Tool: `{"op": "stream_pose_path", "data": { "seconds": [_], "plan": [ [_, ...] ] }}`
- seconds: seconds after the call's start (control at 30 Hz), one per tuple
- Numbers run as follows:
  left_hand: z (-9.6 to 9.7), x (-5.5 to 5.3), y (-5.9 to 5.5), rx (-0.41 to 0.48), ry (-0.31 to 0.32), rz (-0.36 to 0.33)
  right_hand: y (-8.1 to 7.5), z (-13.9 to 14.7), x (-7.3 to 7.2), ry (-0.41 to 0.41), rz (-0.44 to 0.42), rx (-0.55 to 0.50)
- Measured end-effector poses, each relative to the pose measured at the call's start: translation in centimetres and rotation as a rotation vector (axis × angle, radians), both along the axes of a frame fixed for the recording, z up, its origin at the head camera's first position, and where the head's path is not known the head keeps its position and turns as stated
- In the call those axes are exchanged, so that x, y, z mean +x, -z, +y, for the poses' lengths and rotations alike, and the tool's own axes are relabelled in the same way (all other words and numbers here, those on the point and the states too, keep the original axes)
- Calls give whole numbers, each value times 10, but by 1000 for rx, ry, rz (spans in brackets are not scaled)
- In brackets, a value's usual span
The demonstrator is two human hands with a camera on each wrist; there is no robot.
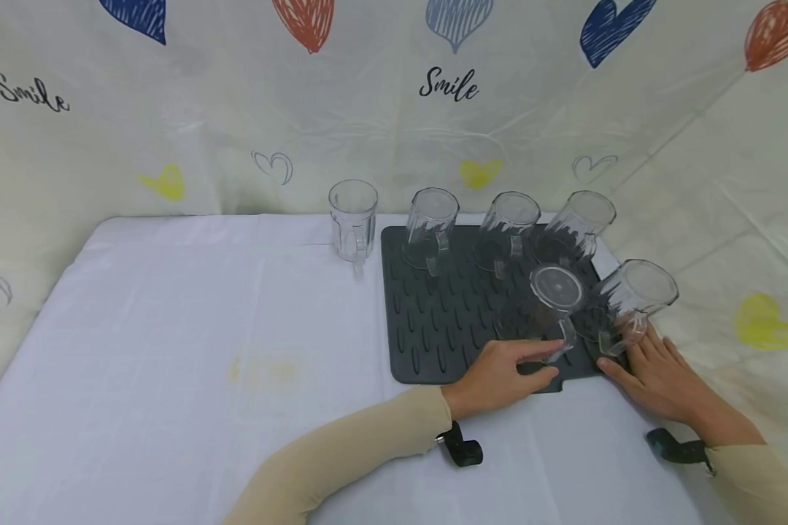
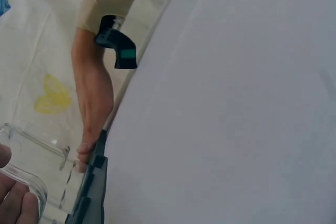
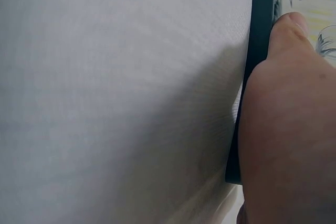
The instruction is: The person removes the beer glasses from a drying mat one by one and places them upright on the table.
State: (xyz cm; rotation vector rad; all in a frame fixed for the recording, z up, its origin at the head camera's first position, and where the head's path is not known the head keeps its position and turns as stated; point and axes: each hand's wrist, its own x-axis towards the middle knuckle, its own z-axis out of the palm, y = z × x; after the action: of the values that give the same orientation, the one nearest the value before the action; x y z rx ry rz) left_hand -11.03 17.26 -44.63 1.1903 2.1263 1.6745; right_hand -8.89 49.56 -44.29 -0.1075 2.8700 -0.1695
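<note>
A clear glass mug [image 1: 557, 288] is upside down over the right part of a dark ridged mat [image 1: 433, 321], its round base facing up. The left hand [image 1: 502, 375] holds this mug's handle [image 1: 568, 335] between thumb and fingers; the left wrist view shows fingers [image 2: 16, 203] round the handle. The right hand [image 1: 663, 379] rests at the mat's right edge, fingers extended, beside another glass mug [image 1: 640, 292] that stands upright there. In the right wrist view, the right thumb [image 3: 289, 35] lies over the mat's dark edge [image 3: 260, 24].
Three upright glass mugs stand along the mat's back, among them a left one [image 1: 432, 226], a middle one [image 1: 508, 226] and a right one [image 1: 581, 222]. Another glass mug [image 1: 353, 219] stands on the white cloth [image 1: 171, 328] left of the mat. A patterned sheet [image 1: 368, 109] hangs behind.
</note>
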Motion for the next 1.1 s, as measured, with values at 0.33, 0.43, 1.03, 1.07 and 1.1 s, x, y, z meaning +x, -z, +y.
{"op": "stream_pose_path", "data": {
  "seconds": [0.33,0.43,1.03,1.07,1.1],
  "plan": [
    [13,-4,-3,40,-35,31,-3,-3,2,1,-21,-9],
    [16,-3,-3,69,-74,40,-4,-4,2,-3,-19,-8],
    [6,0,-16,287,-165,85,-6,-4,5,6,33,-13],
    [5,0,-17,293,-159,79,-6,-5,5,4,43,-18],
    [3,-1,-17,299,-154,72,-6,-5,6,3,53,-21]
  ]
}}
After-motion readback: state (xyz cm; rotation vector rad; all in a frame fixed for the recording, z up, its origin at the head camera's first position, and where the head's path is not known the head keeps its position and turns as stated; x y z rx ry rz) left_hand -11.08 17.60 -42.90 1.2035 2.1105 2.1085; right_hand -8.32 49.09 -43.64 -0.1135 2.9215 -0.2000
